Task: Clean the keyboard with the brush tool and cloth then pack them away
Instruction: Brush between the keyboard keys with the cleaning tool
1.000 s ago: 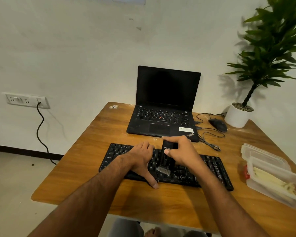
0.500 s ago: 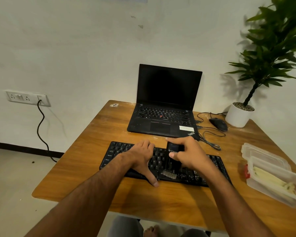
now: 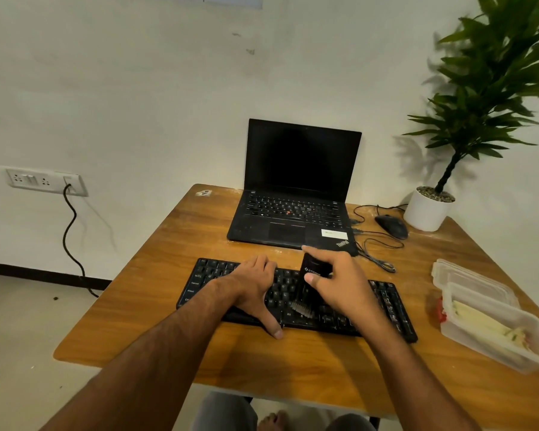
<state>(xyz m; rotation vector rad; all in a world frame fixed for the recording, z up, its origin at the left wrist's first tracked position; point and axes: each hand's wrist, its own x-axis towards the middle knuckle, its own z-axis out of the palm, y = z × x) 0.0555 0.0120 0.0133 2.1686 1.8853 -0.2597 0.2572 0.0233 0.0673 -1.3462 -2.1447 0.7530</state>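
Note:
A black keyboard (image 3: 386,309) lies across the wooden table (image 3: 175,275), near me. My left hand (image 3: 255,287) lies flat on its left-middle keys, thumb stretched down over the front edge onto the table. My right hand (image 3: 339,284) grips a black brush tool (image 3: 308,284) by its upper body, index finger over the top. The tool's pale bristles touch the keys near the keyboard's middle. A clear plastic box (image 3: 495,331) at the right holds a pale yellow cloth (image 3: 479,325).
An open black laptop (image 3: 293,197) stands behind the keyboard. A black mouse (image 3: 391,226) and its cable lie to the laptop's right. A potted plant (image 3: 430,209) sits at the far right corner. A clear lid (image 3: 467,278) lies behind the box.
My right hand has drawn the brush a little toward me and to the right over the keys, then back slightly. My left hand has stayed where it was on the keyboard.

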